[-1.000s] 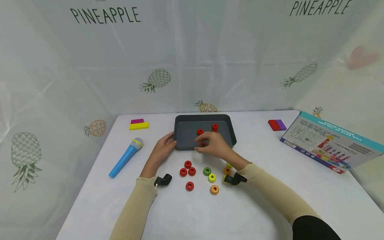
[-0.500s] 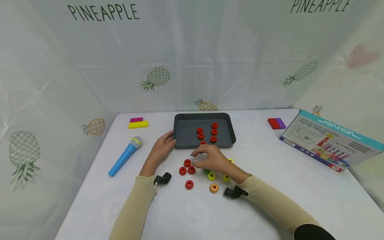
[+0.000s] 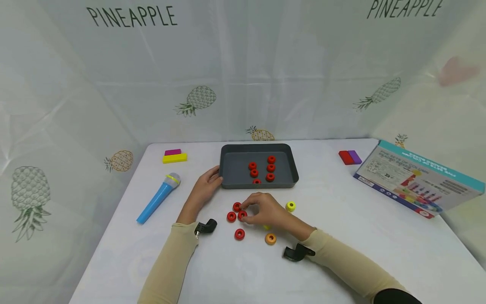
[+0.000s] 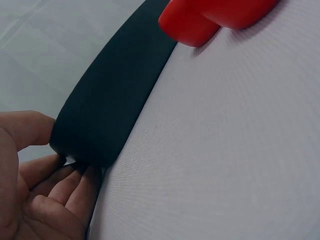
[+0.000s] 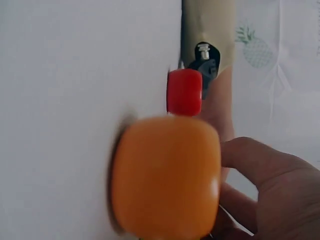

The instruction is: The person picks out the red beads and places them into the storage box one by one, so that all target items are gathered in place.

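Fingertips of the right hand (image 3: 265, 212) pinch a red ring (image 3: 242, 215) — left hand (image 3: 203, 190) grips the tray (image 3: 228, 162).

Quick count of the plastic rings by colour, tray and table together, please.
Red plastic rings: 10 (6 in the dark grey tray, 4 on the table)
Yellow plastic rings: 2 (one half under the right hand)
Orange plastic ring: 1
Total: 13 in view
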Motion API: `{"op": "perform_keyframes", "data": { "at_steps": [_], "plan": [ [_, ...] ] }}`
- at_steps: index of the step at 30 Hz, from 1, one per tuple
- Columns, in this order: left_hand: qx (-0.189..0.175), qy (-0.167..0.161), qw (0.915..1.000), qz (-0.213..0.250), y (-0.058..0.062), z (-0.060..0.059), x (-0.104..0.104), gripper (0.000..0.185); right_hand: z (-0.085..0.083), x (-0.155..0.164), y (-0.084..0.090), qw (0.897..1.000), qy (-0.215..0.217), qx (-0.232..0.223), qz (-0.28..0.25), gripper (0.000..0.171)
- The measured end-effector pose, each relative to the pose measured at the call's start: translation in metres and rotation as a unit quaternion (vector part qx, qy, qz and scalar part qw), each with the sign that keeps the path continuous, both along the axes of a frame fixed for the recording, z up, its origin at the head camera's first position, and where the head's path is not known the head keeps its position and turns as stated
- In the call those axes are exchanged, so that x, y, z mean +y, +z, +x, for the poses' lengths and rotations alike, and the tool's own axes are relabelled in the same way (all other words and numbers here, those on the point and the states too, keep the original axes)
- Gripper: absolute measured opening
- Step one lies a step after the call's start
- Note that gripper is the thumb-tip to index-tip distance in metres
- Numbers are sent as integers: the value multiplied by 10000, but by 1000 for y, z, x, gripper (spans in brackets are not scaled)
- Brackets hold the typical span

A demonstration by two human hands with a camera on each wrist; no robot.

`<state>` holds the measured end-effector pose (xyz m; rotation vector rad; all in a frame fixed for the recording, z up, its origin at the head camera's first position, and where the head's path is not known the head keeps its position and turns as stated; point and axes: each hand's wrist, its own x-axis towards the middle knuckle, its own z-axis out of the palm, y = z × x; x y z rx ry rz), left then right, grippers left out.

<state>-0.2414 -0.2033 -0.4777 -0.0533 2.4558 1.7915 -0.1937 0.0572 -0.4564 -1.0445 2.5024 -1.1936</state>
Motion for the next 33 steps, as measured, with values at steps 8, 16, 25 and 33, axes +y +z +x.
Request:
{"op": "perform_keyframes", "data": {
  "at_steps": [8,16,25,33],
  "plan": [
    [8,20,10000,-5,0,0,0,57,1,0,-8,9999,26,111,75,26],
    [-62,30,10000,-46,2,2,1,58,0,2,-11,9998,97,144,139,26],
    [-87,51,9999,-123,0,0,1,58,-1,2,-12,9998,108,150,100,25],
    [-49,4,10000,-59,-2,-1,0,58,0,-1,-7,9999,145,-44,77,25]
  ]
}}
